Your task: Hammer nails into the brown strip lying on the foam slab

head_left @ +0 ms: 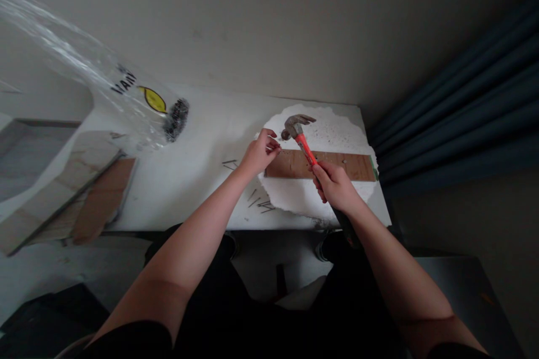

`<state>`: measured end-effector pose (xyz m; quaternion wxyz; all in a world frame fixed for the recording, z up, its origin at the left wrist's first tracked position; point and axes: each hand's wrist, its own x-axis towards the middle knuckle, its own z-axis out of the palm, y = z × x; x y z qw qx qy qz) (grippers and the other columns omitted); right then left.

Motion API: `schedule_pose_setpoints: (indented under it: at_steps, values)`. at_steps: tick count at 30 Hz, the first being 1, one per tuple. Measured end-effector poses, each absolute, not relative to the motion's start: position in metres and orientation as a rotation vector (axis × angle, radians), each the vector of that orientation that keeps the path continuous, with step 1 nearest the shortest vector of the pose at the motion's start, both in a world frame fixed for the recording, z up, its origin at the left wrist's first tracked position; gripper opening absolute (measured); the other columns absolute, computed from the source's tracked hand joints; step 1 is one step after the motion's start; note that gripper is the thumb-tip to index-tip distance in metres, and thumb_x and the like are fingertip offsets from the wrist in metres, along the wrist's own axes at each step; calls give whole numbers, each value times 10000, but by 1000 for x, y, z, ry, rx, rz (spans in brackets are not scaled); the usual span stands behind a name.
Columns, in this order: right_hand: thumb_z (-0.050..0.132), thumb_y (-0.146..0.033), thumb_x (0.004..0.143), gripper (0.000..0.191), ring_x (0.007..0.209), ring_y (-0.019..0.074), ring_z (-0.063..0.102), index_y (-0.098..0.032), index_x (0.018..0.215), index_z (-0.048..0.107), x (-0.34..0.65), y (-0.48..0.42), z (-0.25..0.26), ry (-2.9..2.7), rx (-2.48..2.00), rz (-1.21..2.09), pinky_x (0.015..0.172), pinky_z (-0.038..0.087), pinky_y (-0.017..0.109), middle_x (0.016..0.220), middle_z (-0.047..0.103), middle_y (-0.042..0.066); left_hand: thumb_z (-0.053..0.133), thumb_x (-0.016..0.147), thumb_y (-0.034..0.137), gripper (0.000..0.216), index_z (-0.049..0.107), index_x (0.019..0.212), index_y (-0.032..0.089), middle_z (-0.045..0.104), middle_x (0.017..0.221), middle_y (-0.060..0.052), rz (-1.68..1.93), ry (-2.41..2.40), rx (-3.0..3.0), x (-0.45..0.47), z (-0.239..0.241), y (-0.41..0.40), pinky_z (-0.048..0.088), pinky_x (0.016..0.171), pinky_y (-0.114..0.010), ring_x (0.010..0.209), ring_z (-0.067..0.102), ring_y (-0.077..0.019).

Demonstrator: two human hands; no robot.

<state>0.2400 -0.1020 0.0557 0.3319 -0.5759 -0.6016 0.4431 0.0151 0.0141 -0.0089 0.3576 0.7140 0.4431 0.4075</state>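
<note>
Right hand (pixel 332 182): I had its fingers wrapped fully round the hammer (pixel 306 148), gripping the handle well below the head; the black butt ran back past the wrist toward five o'clock;
Hammer head: it hung at eleven o'clock of the board's middle, taking twelve as away from the wearer; its striking face looked toward the left fingertips, its claw toward three; its height I could not tell;
Left hand (pixel 261 154): I had it half curled, thumb and fingertips drawn close together near the board's far left corner, at ten o'clock; whether they pinched anything was too small to tell;
Board (pixel 298 165): it lay flat, its length running from nine to three, on a ragged white slab (pixel 290 193);
Loose nails (pixel 265 205): they were scattered on the table (pixel 202 179) at eight o'clock, with a few more at nine;
Plastic bag (pixel 154 99): it stood farther out, between nine and ten; planks (pixel 103 196) lay beyond nine;
Hammering step: I judged it to be lining up a blow, perhaps with a nail being steadied;
Next stroke: to my mind it called for still left fingertips, the face squared over the spot, and a short, light tap clear of the fingers.
</note>
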Motion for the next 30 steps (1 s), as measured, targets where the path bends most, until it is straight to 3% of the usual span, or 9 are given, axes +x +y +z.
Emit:
schedule_pose_setpoints:
  at_steps: [30]
  values:
    - [427, -559, 1006, 398, 374, 85, 451, -193, 951, 575, 240, -108, 66, -1568, -1515, 1237, 325, 369, 223, 605, 490, -58, 665, 801, 64, 405, 433, 1088, 232, 708, 878, 8, 1049, 1154, 1876, 16, -12, 14, 545, 676, -226, 740, 678, -103]
